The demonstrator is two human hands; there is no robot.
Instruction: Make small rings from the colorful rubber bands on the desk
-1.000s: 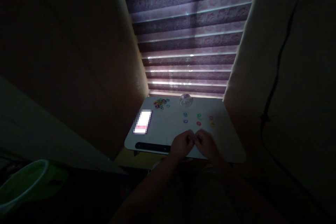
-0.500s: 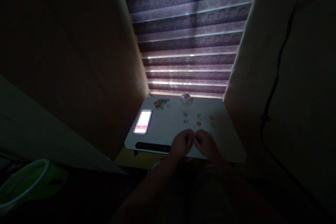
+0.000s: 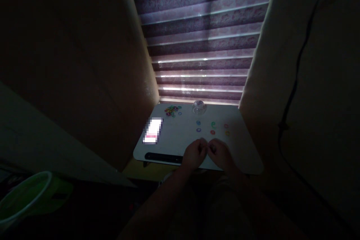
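Note:
Over the near part of a small white table (image 3: 180, 135), my left hand (image 3: 195, 153) and my right hand (image 3: 221, 153) are held together, fingertips meeting. Both are closed in a pinch; whatever lies between the fingers is too small and dark to make out. Just beyond them several small coloured rings are laid out in two rows, among them a blue ring (image 3: 198, 122), a purple ring (image 3: 198, 130), a green ring (image 3: 213, 124), a red ring (image 3: 213, 132) and a yellow ring (image 3: 227, 133). A heap of mixed coloured rings (image 3: 171, 111) lies at the far left.
A clear round container (image 3: 199, 107) stands at the table's back edge. A phone with a lit, blurred screen (image 3: 153, 130) lies at the left, above a black slot (image 3: 163, 157). Behind is a striped blind (image 3: 202, 45); a green bin (image 3: 36, 195) sits lower left.

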